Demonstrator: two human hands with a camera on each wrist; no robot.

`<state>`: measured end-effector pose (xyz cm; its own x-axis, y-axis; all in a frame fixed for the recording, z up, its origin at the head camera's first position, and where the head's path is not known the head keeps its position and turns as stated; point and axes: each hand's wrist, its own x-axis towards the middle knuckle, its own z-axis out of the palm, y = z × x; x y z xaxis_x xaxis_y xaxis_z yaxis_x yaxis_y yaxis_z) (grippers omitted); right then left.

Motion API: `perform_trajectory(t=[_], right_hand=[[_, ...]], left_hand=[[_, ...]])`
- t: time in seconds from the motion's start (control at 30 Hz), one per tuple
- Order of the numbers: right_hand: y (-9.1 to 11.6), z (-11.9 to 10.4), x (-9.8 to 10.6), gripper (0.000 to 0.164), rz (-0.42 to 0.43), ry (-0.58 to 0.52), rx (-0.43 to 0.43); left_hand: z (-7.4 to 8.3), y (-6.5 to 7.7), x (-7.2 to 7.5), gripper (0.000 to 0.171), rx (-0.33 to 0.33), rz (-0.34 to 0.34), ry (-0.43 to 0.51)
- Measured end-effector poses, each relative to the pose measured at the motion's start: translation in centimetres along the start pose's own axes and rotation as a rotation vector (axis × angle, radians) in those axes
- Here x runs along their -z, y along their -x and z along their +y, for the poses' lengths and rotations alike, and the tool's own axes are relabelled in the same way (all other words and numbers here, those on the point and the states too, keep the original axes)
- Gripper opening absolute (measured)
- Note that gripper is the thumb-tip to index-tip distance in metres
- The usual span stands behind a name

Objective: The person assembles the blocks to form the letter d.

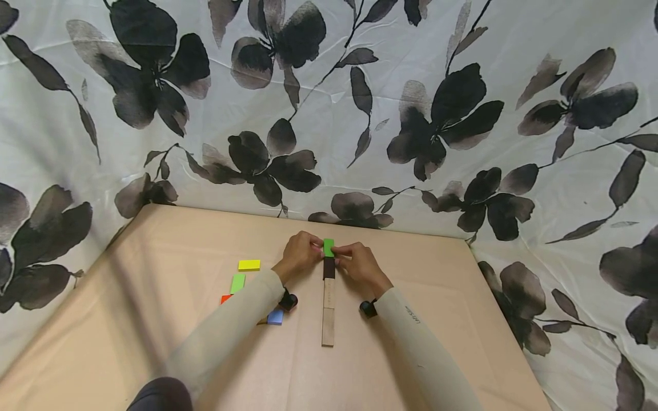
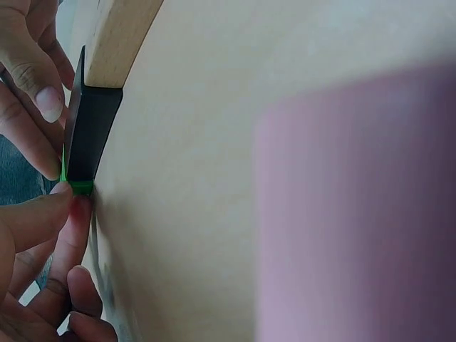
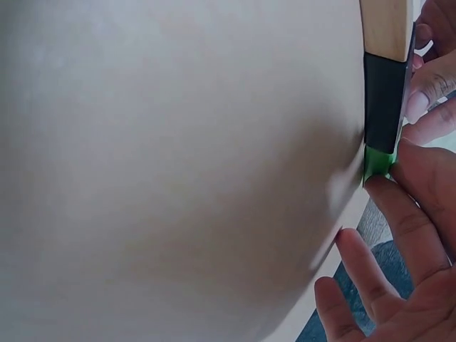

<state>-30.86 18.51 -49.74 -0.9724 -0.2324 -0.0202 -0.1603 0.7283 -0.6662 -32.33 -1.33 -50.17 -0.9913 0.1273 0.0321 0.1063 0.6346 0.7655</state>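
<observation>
A green block [image 1: 328, 246] sits at the far end of a straight row, up against a black block [image 1: 329, 268]. Two plain wooden blocks [image 1: 329, 293] continue the row toward the person. My left hand [image 1: 302, 251] pinches the green block from the left, thumb and forefinger at its end in the left wrist view. From the right, my right hand [image 1: 361, 264] pinches the same block, its fingertips [image 3: 376, 187] at the green end in the right wrist view. Fingers cover much of the green block in both wrist views.
Left of the row lie a yellow block [image 1: 249, 265], a light green block [image 1: 237, 283], a red block [image 1: 225, 298] and a blue block [image 1: 275, 317], some partly behind the left sleeve [image 1: 231, 325]. Floral cloth [image 1: 360, 137] hangs beyond the table's [image 1: 442, 319] far edge.
</observation>
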Motion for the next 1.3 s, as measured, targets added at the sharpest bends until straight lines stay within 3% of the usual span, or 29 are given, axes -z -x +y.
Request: perform_trajectory(t=[0.47,0.77,1.3], right_hand=[[0.28,-0.20,0.00,0.036,0.005,-0.021,-0.018],[0.42,-0.27,-0.02,0.037,0.008,-0.026,-0.015],[0.54,-0.56,-0.44,0.036,0.040,-0.009,-0.034]], left_hand=[[-0.03,-0.01,-0.06,0.032,0.002,-0.017,0.016],[-0.56,-0.76,-0.62,0.031,0.033,-0.022,0.023],[-0.46,-0.43,-0.36,0.033,0.021,-0.028,0.019]])
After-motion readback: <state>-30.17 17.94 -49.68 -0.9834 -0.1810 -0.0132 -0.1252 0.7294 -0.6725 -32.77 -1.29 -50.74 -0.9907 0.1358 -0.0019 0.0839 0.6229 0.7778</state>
